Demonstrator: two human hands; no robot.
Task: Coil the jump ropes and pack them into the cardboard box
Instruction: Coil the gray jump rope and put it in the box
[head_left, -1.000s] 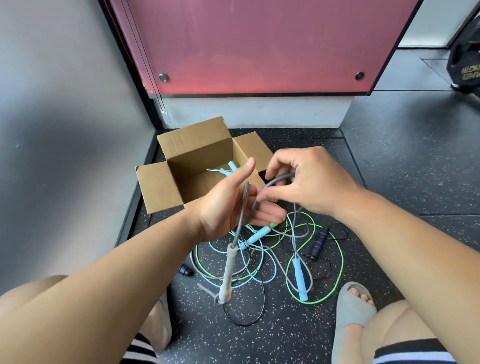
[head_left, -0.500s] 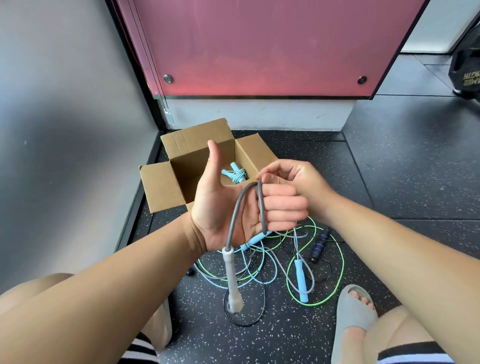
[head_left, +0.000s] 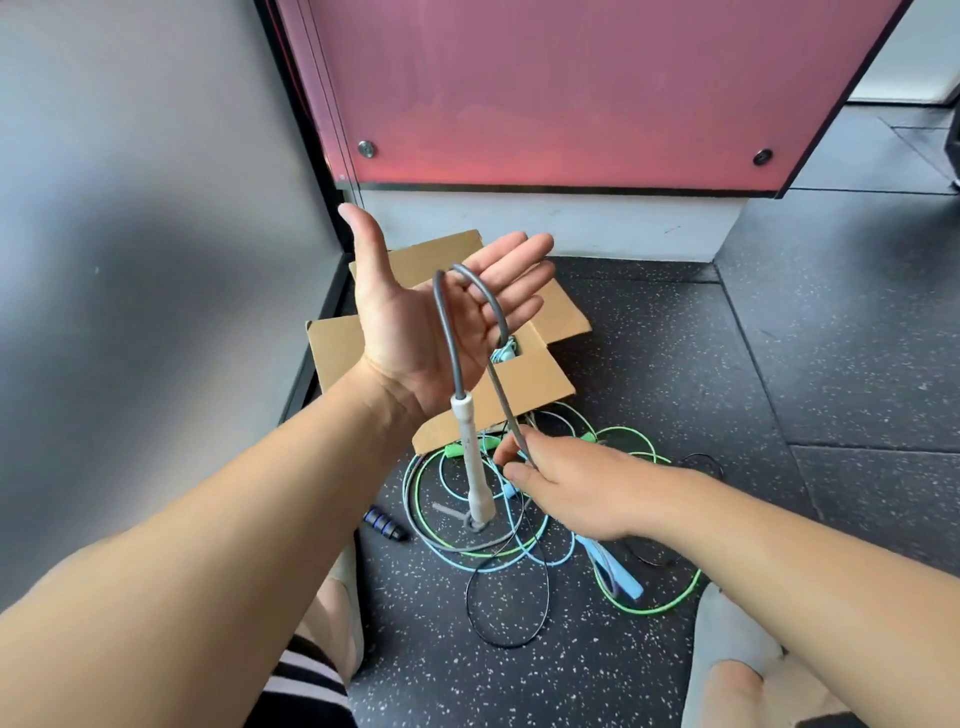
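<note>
My left hand is raised palm up with fingers straight, and a grey jump rope loops over the palm. Its pale grey handle hangs down below the wrist. My right hand is lower and pinches the same grey rope between thumb and fingers. The open cardboard box sits on the floor behind my left hand, with a coiled light blue rope inside. A tangle of green, light blue and black ropes lies on the floor in front of the box.
A grey wall runs along the left and a red panel stands behind the box. A black handle lies left of the tangle, a light blue handle at the right. My sandalled feet flank the ropes on the dark speckled floor.
My left hand has opened flat and risen, its fingers uncurling from the grey loop. My right hand has slid down along the grey rope, from beside the left fingers to below the box.
</note>
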